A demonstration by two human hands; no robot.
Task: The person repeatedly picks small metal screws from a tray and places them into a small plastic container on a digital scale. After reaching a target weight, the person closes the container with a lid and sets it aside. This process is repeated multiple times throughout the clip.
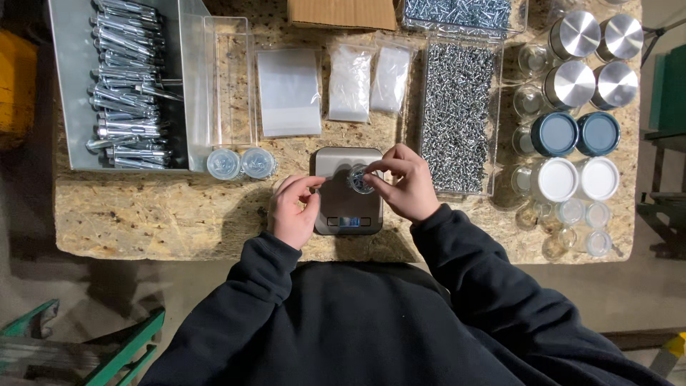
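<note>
One head-worn camera, looking almost straight down over the person's dark sleeves and chest onto the chipboard bench. It sits fairly high, so the whole benchtop fits, far edge at the top of frame, floor showing on both sides and below. The scale sits dead centre.

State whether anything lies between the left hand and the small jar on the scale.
Nothing visible does. The left hand rests at the scale's left edge; the jar sits on the scale under the right hand's fingertips, with only bare platform between.
</note>
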